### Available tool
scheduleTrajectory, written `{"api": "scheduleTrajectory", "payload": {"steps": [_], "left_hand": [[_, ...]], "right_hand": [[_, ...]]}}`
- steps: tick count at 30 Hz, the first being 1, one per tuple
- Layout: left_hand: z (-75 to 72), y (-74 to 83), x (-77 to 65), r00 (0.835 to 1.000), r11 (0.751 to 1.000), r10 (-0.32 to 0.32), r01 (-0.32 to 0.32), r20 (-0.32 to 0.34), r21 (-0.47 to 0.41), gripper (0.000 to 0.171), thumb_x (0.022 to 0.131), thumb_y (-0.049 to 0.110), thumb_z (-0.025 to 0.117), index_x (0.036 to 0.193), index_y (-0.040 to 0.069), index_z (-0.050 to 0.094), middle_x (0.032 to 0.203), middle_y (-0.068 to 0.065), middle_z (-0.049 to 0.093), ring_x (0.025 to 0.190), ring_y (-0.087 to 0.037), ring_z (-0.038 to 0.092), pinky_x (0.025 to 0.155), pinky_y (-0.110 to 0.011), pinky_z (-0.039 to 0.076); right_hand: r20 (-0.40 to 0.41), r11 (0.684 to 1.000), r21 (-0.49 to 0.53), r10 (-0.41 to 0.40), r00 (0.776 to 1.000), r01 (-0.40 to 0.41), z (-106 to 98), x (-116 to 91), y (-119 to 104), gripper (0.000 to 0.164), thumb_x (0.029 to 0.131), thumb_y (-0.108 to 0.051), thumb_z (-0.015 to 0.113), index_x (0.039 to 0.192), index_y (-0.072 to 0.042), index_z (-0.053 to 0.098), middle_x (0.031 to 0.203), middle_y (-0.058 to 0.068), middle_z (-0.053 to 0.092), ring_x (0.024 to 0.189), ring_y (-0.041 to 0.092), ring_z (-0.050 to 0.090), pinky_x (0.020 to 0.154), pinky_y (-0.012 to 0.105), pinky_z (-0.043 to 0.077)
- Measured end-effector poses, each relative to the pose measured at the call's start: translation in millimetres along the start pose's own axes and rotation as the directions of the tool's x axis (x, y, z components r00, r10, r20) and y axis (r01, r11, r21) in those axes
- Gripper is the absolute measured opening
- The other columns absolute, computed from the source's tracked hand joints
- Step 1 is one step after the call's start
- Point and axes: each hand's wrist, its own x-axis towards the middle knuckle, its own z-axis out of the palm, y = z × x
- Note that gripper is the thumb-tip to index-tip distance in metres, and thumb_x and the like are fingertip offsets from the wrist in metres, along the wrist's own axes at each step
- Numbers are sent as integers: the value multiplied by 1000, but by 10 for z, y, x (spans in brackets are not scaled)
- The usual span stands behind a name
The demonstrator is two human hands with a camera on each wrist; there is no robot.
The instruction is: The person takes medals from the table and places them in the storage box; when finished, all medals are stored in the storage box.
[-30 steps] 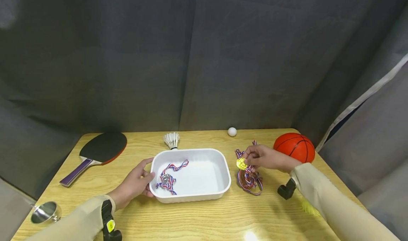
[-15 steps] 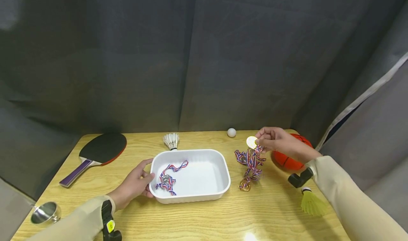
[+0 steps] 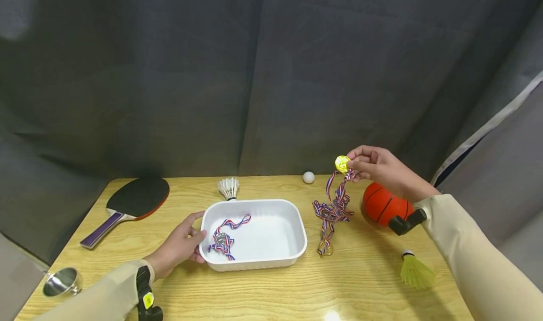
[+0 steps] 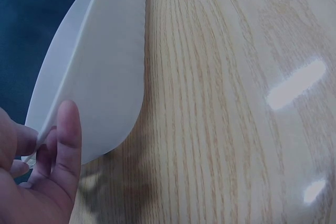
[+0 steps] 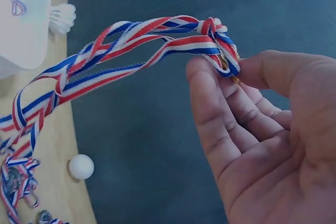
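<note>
Medal [image 3: 221,239] in tray [image 3: 269,231]; shuttlecock [image 3: 229,187] behind it; paddle [image 3: 139,197] left; ribbon tangle [image 3: 335,211] right of tray, basketball [image 3: 385,204] farther right.

Wood-grain table [image 3: 254,295]: tray [image 3: 267,236], paddle [image 3: 139,196], white shuttlecock [image 3: 229,187], yellow shuttlecock [image 3: 416,271], ball [image 3: 308,177], basketball [image 3: 383,205], metal cup [image 3: 61,283], medal ribbons [image 3: 335,210] (one end aloft).

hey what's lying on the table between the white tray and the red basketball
In the head view, a tangle of striped ribbons lies between the white tray and the red basketball, with a gold medal at its near end.
</note>
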Motion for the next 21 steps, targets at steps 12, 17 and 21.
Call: {"api": "scheduleTrajectory", "payload": {"steps": [12, 17, 21], "left_hand": [[19, -12, 25, 1000, 1000, 7, -7, 0, -7, 61, 110, 8, 49, 165, 12, 24, 104, -19, 50, 68, -19, 60, 61, -34, 65], [23, -11, 25, 1000, 1000, 7, -7, 1, -17, 61, 110, 7, 49, 165, 11, 24, 105, -19, 49, 69, -19, 61, 61, -33, 65], [22, -13, 25, 1000, 1000, 6, -6, -2, -19, 61, 110, 6, 49, 165, 11, 24, 105, -20, 49, 69, -20, 61, 61, -34, 65]], "right_hand": [[-62, 994, 83, -62, 996, 67, -76, 6, -283, 19, 105, -16, 65, 119, -4, 58, 99, 0, 72, 81, 12, 68, 79, 21, 65], [-68, 989, 109, -91, 993, 98, -93, 22, -372, 21, 105, -15, 64, 120, -3, 57, 100, 3, 71, 81, 14, 69, 80, 22, 66], [-67, 983, 138, -117, 991, 125, -90, 45, -444, 20, 105, -13, 65, 120, -2, 57, 99, 3, 72, 79, 13, 69, 78, 21, 65]]}}
